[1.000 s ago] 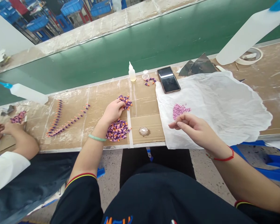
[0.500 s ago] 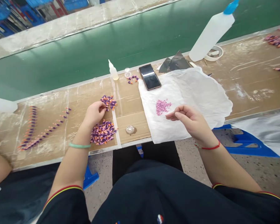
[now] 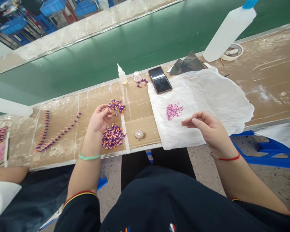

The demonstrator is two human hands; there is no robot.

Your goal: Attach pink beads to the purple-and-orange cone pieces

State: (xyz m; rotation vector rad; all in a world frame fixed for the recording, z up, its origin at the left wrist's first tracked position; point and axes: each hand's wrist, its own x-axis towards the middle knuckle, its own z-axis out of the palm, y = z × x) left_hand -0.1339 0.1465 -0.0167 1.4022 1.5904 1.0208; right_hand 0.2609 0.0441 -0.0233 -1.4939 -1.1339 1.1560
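Note:
My left hand [image 3: 101, 118] is closed in a pinch at the left edge of a small pile of purple-and-orange pieces [image 3: 117, 105]. What sits between its fingertips is too small to make out. A larger heap of the same pieces [image 3: 113, 137] lies just below, near the table edge. Over the white cloth [image 3: 195, 96], my right hand [image 3: 207, 127] has its fingers stretched out to the left, the thumb apart from the fingertips, and nothing visible in it. Tiny pink beads [image 3: 174, 111] are scattered on the cloth just left of those fingers.
A small clear dish [image 3: 139, 134] sits between the heap and cloth. Behind are a dropper bottle [image 3: 122, 74], a phone [image 3: 159, 80], a large white bottle [image 3: 229, 35] and tape [image 3: 233, 52]. Rows of pieces [image 3: 45, 125] lie left, near another person's arm [image 3: 9, 174].
My left hand has turned and drawn slightly back from the small pile, fingers still pinched. My right hand has shifted a little away from the beads. The view has swung left.

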